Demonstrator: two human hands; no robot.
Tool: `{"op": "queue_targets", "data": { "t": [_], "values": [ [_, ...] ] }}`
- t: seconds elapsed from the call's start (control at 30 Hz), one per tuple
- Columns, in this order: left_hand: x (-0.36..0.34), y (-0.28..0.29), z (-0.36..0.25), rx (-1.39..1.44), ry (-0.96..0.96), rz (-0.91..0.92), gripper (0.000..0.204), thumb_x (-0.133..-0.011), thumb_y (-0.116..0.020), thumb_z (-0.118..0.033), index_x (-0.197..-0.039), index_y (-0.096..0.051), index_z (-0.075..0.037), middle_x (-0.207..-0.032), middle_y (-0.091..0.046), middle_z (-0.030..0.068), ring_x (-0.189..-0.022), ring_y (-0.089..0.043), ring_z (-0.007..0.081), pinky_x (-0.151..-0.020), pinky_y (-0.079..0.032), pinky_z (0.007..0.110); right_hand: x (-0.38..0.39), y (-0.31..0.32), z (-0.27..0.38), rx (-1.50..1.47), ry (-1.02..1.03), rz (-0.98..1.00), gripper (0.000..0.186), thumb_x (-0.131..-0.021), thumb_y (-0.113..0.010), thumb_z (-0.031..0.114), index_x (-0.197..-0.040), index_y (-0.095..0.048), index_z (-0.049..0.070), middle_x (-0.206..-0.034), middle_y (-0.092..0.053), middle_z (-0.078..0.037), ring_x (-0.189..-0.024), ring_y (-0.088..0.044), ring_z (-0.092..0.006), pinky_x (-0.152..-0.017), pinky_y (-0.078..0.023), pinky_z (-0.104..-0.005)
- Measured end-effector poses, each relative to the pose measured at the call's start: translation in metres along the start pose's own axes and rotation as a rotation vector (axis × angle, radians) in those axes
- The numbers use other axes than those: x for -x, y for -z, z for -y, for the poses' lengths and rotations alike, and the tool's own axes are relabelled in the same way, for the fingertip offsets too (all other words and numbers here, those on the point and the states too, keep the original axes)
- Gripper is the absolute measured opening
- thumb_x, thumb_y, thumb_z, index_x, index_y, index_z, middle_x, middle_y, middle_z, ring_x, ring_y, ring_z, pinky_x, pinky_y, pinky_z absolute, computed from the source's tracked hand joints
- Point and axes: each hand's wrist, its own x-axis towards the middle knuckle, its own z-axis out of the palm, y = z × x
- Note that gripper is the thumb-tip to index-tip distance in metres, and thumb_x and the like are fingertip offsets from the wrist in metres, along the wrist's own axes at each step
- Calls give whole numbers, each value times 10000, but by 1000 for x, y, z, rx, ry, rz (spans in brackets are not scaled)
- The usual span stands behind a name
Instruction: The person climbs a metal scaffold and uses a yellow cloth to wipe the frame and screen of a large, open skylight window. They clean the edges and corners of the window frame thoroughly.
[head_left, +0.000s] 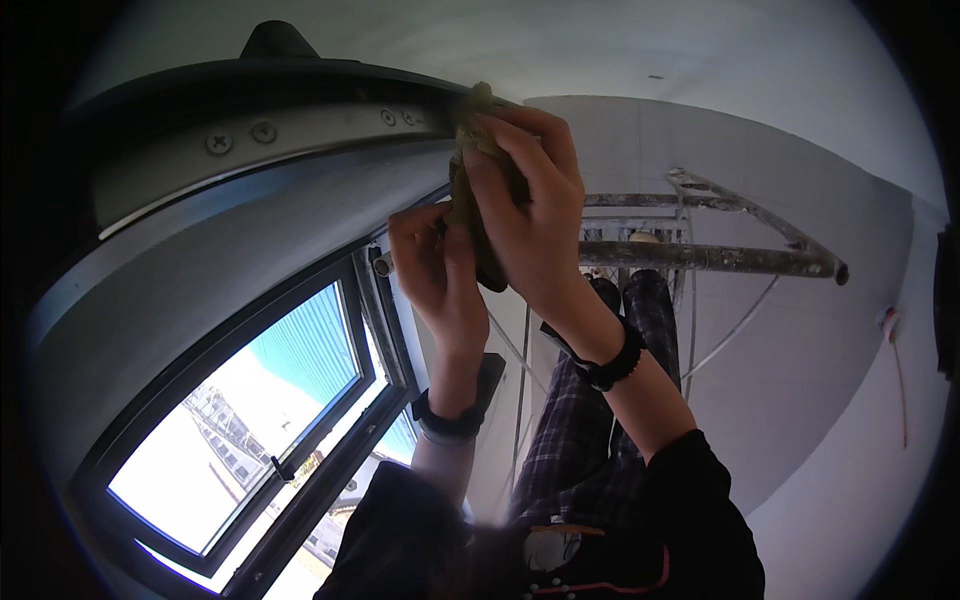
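Note:
A crumpled olive-green cloth (463,190) is pinched between both hands at the upper middle, close under the end of a dark metal bar (330,117) with cross-head screws in it. My right hand (535,205) wraps its fingers over the cloth's upper part, thumb pressed against it. Lower and further left, my left hand (440,275) has its fingers curled around the cloth's lower edge. Part of the cloth is hidden behind the fingers. Dark bands circle both wrists.
A tilted dark-framed window (240,420) with bright outdoors behind it stands at the left. Paint-spattered scaffold tubes (710,258) cross to the right of my hands, near my checked trouser legs (575,440). A cord (900,380) hangs on the right wall.

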Motion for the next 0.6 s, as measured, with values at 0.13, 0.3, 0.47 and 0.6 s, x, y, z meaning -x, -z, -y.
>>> {"op": "queue_targets", "data": {
  "t": [0.13, 0.3, 0.47, 0.6],
  "values": [
    [-1, -4, 7, 11, 30, 14, 178, -914, -458, -90, -1070, -479, -8, -915, -536, 83, -794, -532, 115, -702, -438, 241, -3, 2, -4, 73, 62, 40, 192, -816, -594, 2, -1006, -619, -2, -997, -576, -105, -726, -623, -185, -615, -496, -267],
    [4, -16, 32, 39, 139, 86, 189, -911, -469, -48, -1095, -475, -7, -966, -542, 96, -859, -548, 130, -723, -451, 230, 6, 6, -37, 103, -17, 54, 202, -804, -578, -1, -1002, -616, -3, -973, -616, -110, -744, -622, -221, -646, -494, -302],
    [3, -31, 52, -81, 206, 203, 210, -906, -481, -35, -1113, -467, -4, -985, -544, 105, -901, -549, 151, -771, -456, 257, 11, 15, -71, 211, -108, 84, 202, -821, -566, 8, -1015, -619, -5, -942, -622, -128, -751, -622, -219, -646, -481, -285],
    [3, -22, 54, 67, 144, 195, 203, -907, -485, -40, -1105, -479, 3, -983, -560, 103, -916, -566, 159, -758, -470, 263, 9, 15, -66, 165, -117, 53, 188, -818, -565, 2, -997, -622, -11, -920, -622, -125, -738, -620, -215, -641, -477, -285]
  ]
}}
